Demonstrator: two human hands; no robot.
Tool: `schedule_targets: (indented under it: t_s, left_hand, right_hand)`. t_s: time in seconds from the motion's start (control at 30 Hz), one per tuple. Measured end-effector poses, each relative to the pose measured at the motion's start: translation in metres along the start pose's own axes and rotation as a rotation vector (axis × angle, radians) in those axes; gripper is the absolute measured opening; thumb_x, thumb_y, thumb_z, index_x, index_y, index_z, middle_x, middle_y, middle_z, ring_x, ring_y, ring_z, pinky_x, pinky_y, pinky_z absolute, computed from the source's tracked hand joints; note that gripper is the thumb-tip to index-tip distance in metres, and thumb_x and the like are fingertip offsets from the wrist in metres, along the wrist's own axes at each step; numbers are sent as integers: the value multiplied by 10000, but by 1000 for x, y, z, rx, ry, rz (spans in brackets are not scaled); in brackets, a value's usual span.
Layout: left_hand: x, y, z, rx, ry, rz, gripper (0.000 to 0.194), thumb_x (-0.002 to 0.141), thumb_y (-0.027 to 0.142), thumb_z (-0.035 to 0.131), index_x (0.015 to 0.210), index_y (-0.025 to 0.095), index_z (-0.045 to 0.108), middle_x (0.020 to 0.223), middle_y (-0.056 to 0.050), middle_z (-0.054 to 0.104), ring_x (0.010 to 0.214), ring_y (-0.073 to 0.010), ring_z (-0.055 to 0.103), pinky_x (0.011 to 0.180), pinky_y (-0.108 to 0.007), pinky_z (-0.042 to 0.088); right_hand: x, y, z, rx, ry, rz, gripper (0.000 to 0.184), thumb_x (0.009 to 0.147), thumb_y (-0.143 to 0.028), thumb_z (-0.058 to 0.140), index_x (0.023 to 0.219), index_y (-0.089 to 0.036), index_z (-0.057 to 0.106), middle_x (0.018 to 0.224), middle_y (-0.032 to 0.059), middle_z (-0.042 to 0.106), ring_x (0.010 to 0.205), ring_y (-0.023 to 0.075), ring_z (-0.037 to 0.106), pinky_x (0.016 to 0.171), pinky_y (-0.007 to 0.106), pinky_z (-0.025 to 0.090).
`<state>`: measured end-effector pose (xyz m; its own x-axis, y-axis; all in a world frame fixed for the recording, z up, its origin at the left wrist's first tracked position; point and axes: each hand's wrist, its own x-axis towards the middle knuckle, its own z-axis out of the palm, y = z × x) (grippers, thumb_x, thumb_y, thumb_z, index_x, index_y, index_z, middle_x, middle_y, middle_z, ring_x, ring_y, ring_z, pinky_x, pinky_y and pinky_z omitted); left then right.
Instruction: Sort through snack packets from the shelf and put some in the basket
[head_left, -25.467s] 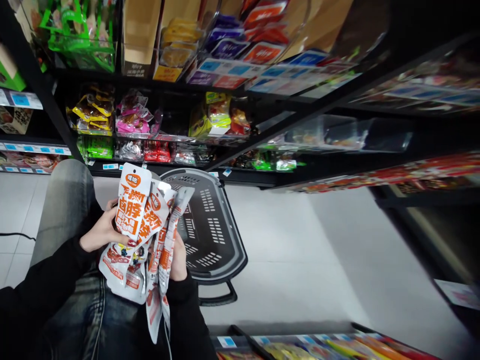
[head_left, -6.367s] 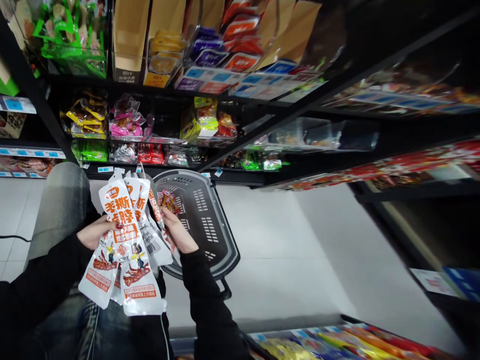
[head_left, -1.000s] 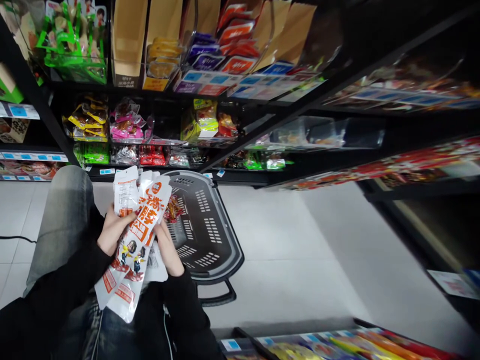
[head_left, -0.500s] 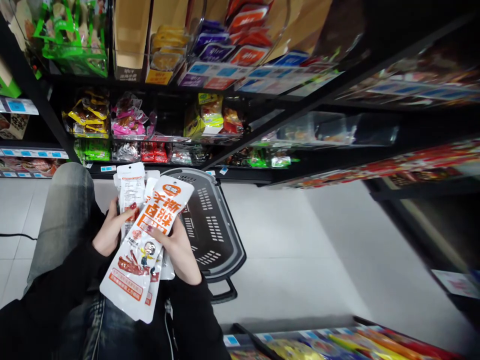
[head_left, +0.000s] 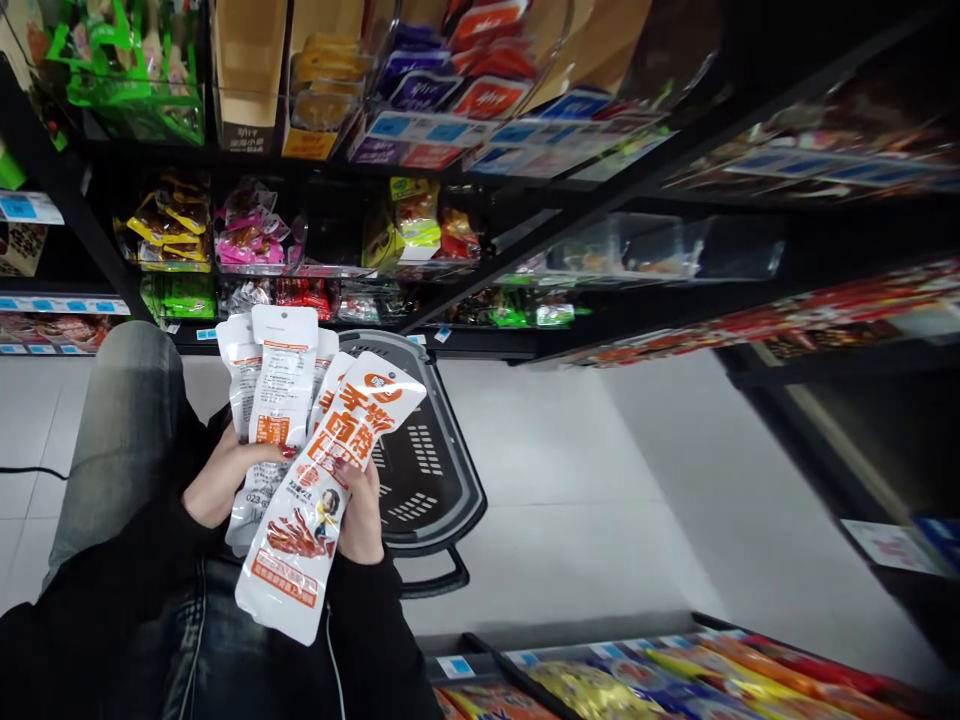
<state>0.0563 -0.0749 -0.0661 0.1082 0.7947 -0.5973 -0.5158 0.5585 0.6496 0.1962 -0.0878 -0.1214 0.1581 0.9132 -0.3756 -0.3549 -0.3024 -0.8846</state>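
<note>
Several white and orange snack pouches are fanned out above my lap. My left hand is closed on the left group, whose front pouch shows its printed back, thumb across it. My right hand grips the right group by the edge; its front pouch tilts to the right and shows orange lettering and a picture of meat strips. The two groups overlap in the middle. Behind them on the floor lies a dark grey shopping basket, partly covered by the pouches and my right hand.
Ahead stand black shelves with bins of yellow-wrapped snacks, pink-wrapped snacks and green packs. A lower shelf of colourful bags runs along the bottom right. Pale floor tiles lie right of the basket.
The pouches have been spread from one overlapping stack into two fanned groups. More pouch backs show in my left hand, and the right group has shifted rightward, covering more of the basket.
</note>
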Motion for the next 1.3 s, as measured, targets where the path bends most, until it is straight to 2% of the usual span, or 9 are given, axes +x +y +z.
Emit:
schedule_targets:
  t_s: [0.13,0.37,0.43,0.53,0.67,0.83,1.0,1.2,1.3]
  left_hand:
    - [-1,-1,0,-10,0,-2,449,576,108,720,1016,145,638,942,-65,731,892,-264,665,848,-375,489]
    - [12,3,-20,4,-18,-32,360,554,56,674,900,149,651,799,-33,733,767,-240,676,690,-318,507]
    - [16,5,-26,-17,-8,-68,328,555,65,656,873,146,650,718,-23,720,704,-236,673,639,-316,507]
    - [21,9,-35,-79,17,-97,361,538,70,630,893,135,639,677,-23,707,659,-229,671,624,-323,523]
    - [26,12,-46,-85,42,-131,389,481,32,607,860,118,622,674,-39,712,601,-223,664,578,-322,540]
    - [36,7,-67,-123,-127,-140,364,477,22,588,822,126,637,658,-36,714,574,-219,663,546,-303,540]
    - [43,3,-85,-215,-285,-113,432,453,29,596,872,118,653,719,-59,734,637,-251,688,583,-318,563]
    - [47,1,-91,-249,-383,-109,407,501,6,583,891,94,656,689,-68,737,623,-241,695,571,-290,575]
    - [49,-1,-92,-238,-396,-115,431,505,6,582,921,94,657,703,-71,740,645,-253,699,572,-294,581]
  right_hand:
    - [2,0,6,-63,-2,-46,488,576,-369,727,1006,-215,552,994,65,693,856,261,649,800,412,507]
    - [4,-8,0,53,-22,108,261,713,-453,532,843,-233,582,698,14,663,717,247,642,718,410,522]
    - [6,-11,-4,124,-41,141,290,717,-469,498,860,-239,600,719,22,660,745,253,639,761,430,518]
    - [11,-13,-8,188,-71,73,349,726,-509,443,913,-265,608,798,26,652,744,228,616,827,445,495]
    - [15,-10,-17,260,-154,28,405,721,-578,456,933,-273,616,828,30,637,631,173,560,781,430,507]
    - [15,-6,-25,265,-97,90,273,603,-360,737,825,-230,644,729,-23,662,579,133,577,654,314,525]
    - [17,-6,-10,130,-49,114,313,630,-244,729,925,-203,631,859,0,705,701,157,641,696,294,512]
    - [24,3,8,-139,81,-94,359,636,-240,700,956,-183,548,927,20,679,826,183,627,804,334,474]
    - [27,5,14,-244,32,-154,364,640,-217,669,973,-174,527,952,31,666,853,183,616,835,339,460]
